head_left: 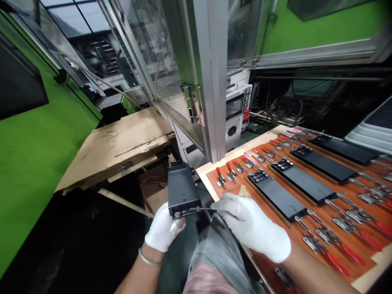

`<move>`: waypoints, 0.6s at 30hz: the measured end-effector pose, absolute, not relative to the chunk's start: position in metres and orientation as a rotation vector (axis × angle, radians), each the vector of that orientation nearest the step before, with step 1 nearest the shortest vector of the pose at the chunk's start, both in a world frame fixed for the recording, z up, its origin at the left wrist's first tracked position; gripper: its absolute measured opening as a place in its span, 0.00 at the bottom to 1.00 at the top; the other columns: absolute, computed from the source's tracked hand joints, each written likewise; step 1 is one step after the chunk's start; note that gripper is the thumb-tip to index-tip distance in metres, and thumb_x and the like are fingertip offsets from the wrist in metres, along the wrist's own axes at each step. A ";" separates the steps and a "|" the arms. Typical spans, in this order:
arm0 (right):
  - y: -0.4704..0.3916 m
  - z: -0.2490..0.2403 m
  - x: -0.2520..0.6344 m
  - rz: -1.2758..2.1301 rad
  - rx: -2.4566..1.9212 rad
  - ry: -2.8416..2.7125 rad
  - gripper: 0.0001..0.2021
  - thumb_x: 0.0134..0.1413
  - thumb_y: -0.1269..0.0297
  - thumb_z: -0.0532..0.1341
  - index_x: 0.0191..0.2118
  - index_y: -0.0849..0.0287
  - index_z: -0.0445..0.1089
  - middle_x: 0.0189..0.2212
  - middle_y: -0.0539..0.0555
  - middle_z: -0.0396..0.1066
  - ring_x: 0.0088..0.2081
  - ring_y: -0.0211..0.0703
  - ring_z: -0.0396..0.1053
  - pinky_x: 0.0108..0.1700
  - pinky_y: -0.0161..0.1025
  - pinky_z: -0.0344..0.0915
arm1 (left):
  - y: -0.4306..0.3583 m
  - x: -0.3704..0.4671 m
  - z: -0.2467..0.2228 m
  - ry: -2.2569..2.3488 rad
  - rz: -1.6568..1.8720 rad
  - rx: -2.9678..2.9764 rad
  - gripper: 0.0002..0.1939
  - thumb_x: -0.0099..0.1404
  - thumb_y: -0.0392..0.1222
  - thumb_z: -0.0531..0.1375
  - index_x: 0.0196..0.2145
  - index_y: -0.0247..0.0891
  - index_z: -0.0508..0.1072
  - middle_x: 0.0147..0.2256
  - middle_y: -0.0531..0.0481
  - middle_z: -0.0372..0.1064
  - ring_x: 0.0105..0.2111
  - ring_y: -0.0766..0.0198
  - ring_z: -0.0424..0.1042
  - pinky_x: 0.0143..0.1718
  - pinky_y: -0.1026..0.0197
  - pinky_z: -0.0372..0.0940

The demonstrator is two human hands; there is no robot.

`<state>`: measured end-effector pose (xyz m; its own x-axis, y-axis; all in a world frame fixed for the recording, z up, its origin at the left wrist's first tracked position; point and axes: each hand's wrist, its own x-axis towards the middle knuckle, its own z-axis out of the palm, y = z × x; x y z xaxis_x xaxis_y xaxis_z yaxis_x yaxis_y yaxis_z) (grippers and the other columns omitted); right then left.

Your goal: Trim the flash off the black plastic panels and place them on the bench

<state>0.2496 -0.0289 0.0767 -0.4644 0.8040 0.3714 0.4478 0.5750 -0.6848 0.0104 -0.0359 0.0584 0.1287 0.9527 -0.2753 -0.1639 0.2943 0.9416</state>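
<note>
My left hand (163, 228), in a white glove, is closed round the lower end of a black plastic part (183, 188), which it holds up, tilted, left of the board. A thin, pointed metal tool (205, 209) sticks out from my gloved right hand (251, 222), whose fingers are wrapped round it. The tool's tip reaches the near end edge of the black part. Much of the tool is hidden in my right hand.
At right, an orange board (245, 183) carries several black panels (278, 196) among red-handled toggle clamps (329, 249). Cardboard (119, 139) covers a stack at left. A metal-framed door (214, 81) stands ahead, near a green machine (30, 143).
</note>
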 end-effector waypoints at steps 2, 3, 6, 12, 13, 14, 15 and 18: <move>-0.025 0.078 0.250 0.639 -0.994 -2.156 0.16 0.56 0.74 0.53 0.41 0.54 0.75 0.34 0.52 0.73 0.33 0.39 0.71 0.36 0.34 0.65 | -0.037 0.013 0.057 1.033 1.005 0.841 0.12 0.52 0.39 0.60 0.17 0.39 0.61 0.09 0.60 0.48 0.09 0.74 0.46 0.12 0.68 0.43; -0.024 0.078 0.251 0.603 -1.004 -2.187 0.16 0.55 0.75 0.53 0.41 0.54 0.76 0.34 0.52 0.72 0.33 0.39 0.71 0.34 0.33 0.64 | -0.038 0.014 0.056 0.994 1.007 0.801 0.12 0.51 0.39 0.60 0.16 0.38 0.62 0.08 0.60 0.48 0.08 0.74 0.46 0.12 0.68 0.42; -0.023 0.078 0.252 0.528 -1.023 -2.348 0.17 0.52 0.76 0.54 0.39 0.51 0.77 0.32 0.51 0.70 0.30 0.38 0.69 0.31 0.33 0.60 | -0.040 0.014 0.054 0.972 1.003 0.763 0.10 0.50 0.37 0.61 0.17 0.37 0.63 0.08 0.61 0.48 0.08 0.76 0.45 0.11 0.69 0.42; -0.025 0.075 0.255 0.573 -0.989 -2.354 0.18 0.51 0.76 0.53 0.39 0.52 0.77 0.33 0.51 0.69 0.31 0.37 0.67 0.33 0.33 0.59 | -0.042 0.011 0.047 0.998 0.951 0.853 0.10 0.52 0.36 0.60 0.18 0.38 0.61 0.09 0.62 0.46 0.09 0.76 0.44 0.11 0.69 0.42; -0.026 0.075 0.255 0.559 -0.996 -2.367 0.17 0.51 0.76 0.54 0.38 0.52 0.77 0.33 0.51 0.69 0.30 0.37 0.67 0.33 0.33 0.59 | -0.042 0.011 0.047 0.997 0.946 0.859 0.10 0.53 0.36 0.59 0.19 0.39 0.60 0.09 0.62 0.45 0.09 0.76 0.43 0.11 0.69 0.42; -0.026 0.074 0.255 0.559 -0.984 -2.386 0.16 0.51 0.76 0.54 0.37 0.52 0.77 0.33 0.51 0.69 0.30 0.37 0.67 0.32 0.33 0.58 | -0.042 0.012 0.047 1.003 0.944 0.870 0.11 0.53 0.36 0.59 0.19 0.39 0.60 0.09 0.63 0.45 0.09 0.76 0.42 0.11 0.69 0.41; -0.026 0.074 0.255 0.579 -0.964 -2.402 0.16 0.50 0.76 0.55 0.37 0.51 0.77 0.33 0.50 0.69 0.30 0.37 0.67 0.32 0.32 0.58 | -0.042 0.012 0.047 1.014 0.942 0.881 0.11 0.52 0.36 0.59 0.19 0.39 0.59 0.09 0.63 0.44 0.09 0.76 0.42 0.11 0.69 0.41; -0.027 0.074 0.255 0.606 -0.958 -2.364 0.17 0.52 0.76 0.53 0.37 0.52 0.77 0.34 0.51 0.69 0.31 0.36 0.67 0.34 0.32 0.59 | -0.041 0.014 0.050 1.015 0.938 0.884 0.11 0.51 0.36 0.59 0.18 0.40 0.59 0.09 0.63 0.44 0.09 0.76 0.42 0.11 0.69 0.41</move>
<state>0.2551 -0.0265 0.0743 -0.6186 0.7301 0.2903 0.5003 0.6509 -0.5710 0.0142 -0.0414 0.0502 0.2409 0.9270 -0.2875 -0.2143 0.3398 0.9158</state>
